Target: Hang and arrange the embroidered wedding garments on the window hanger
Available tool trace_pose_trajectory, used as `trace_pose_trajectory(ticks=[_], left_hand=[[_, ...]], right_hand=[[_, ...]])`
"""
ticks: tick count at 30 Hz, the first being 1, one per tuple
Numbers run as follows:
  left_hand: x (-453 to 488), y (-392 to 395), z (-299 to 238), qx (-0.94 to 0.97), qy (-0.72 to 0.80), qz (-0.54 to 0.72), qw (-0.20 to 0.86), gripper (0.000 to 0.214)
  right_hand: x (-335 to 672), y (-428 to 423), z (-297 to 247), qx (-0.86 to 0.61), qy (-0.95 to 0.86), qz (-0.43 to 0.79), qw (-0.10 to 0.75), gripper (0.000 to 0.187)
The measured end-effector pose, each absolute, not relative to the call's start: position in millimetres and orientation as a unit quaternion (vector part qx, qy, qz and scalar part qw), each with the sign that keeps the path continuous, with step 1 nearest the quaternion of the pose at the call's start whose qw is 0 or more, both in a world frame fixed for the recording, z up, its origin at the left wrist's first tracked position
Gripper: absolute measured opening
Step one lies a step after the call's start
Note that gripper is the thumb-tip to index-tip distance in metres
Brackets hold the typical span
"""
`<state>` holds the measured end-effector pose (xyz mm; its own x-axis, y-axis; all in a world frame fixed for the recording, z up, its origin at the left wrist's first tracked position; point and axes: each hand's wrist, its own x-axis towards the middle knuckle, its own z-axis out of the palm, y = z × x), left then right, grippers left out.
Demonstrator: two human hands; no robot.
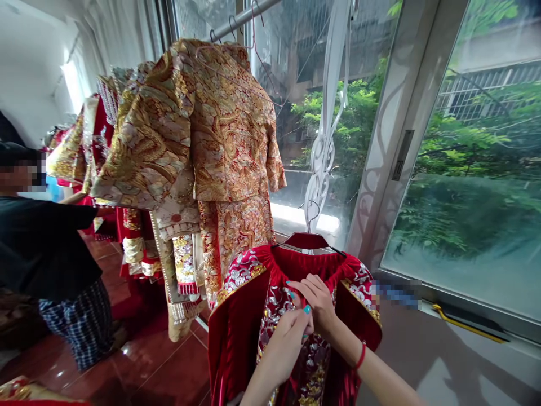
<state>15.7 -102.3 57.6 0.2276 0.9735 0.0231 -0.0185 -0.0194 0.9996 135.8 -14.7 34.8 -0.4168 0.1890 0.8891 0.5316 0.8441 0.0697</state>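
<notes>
A red velvet jacket (pixel 236 321) with silver and gold embroidery hangs in front of me on a dark red hanger (pixel 308 241). My left hand (pixel 289 338) is closed at the jacket's upper front, thumb and fingers pinched together. Just above it, my right hand (pixel 316 300) bends over the same spot below the neckline, its fingers drawn together on the fabric. The two hands touch or nearly touch. Whatever small part of the front lies between their fingertips is hidden. A red cord bracelet (pixel 360 355) circles my right wrist.
A gold brocade garment (pixel 232 124) hangs from a metal rail (pixel 245 17) behind the jacket, with more embroidered clothes to its left. A person in a black top (pixel 46 242) stands at the left. Windows (pixel 465 225) line the right, with a black-and-yellow object (pixel 469 322) on the sill.
</notes>
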Motion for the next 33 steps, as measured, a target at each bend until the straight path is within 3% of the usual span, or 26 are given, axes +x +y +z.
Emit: trace_pose_trajectory(ticks=[2, 7, 14, 17, 22, 26, 29, 33], left_hand=[[10, -100, 61, 0.57, 0.432, 0.44, 0.543, 0.045], [-17, -92, 73, 0.653, 0.457, 0.418, 0.437, 0.047], [-25, -88, 82, 0.713, 0.484, 0.372, 0.346, 0.048], [-21, -95, 82, 0.727, 0.523, 0.332, 0.295, 0.044], [-11, -107, 78, 0.738, 0.517, 0.32, 0.292, 0.039], [-9, -108, 78, 0.735, 0.505, 0.356, 0.279, 0.045], [-17, -102, 80, 0.746, 0.509, 0.37, 0.216, 0.046], [-32, -85, 74, 0.747, 0.507, 0.392, 0.175, 0.046]], right_hand=[[136, -13, 34, -0.21, -0.824, -0.177, 0.495, 0.028], [148, -13, 39, -0.175, -0.882, -0.195, 0.392, 0.038], [150, -15, 39, -0.193, -0.876, -0.208, 0.391, 0.035], [144, -15, 36, -0.213, -0.854, -0.227, 0.416, 0.03], [129, -18, 25, -0.259, -0.763, -0.246, 0.539, 0.029], [126, -17, 17, -0.261, -0.756, -0.257, 0.543, 0.024], [135, -17, 17, -0.232, -0.812, -0.202, 0.495, 0.031], [153, -23, 34, -0.211, -0.884, 0.011, 0.418, 0.034]])
